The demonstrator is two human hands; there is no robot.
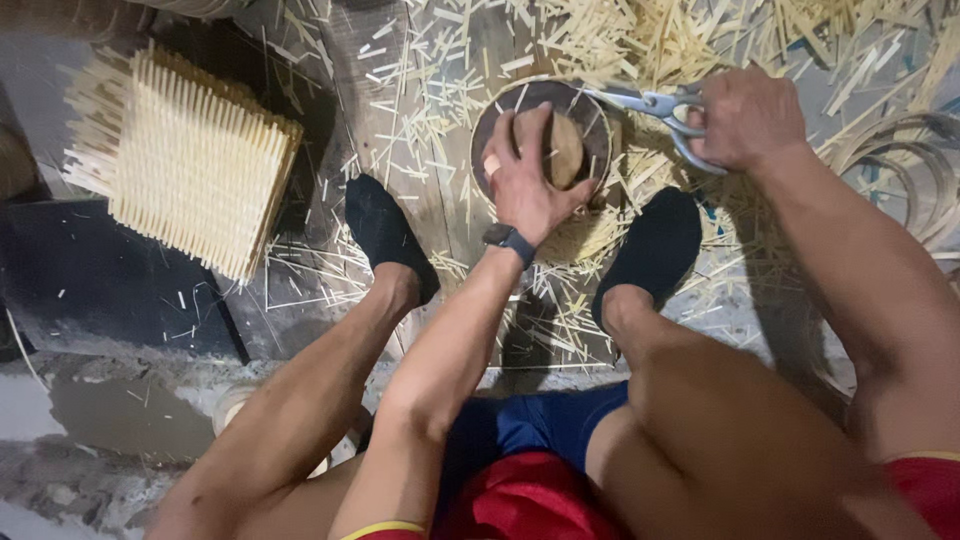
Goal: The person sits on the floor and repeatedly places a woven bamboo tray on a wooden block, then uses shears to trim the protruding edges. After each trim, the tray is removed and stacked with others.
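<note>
Our left hand (pixel 522 175) presses flat on a round wooden block (pixel 562 148), fingers spread over its top, pinning a round woven bamboo piece (pixel 590 108) to the floor between our feet. Our right hand (pixel 745 118) is closed through the handles of metal scissors (pixel 640 101), blades pointing at the rim; we can't tell whether the blades are apart.

We judge the woven piece light, thin and springy, with strip ends that splinter; best held from above through the block, not by the edge. The scissors are rigid, with a secure grip in the loops.

Surface: dark, worn floor planks (pixel 400 60) littered with bamboo offcuts (pixel 650 40). A stack of square woven mats (pixel 190 160) sits to the left, bamboo hoops (pixel 915 170) to the right. Dim, cramped spot.
</note>
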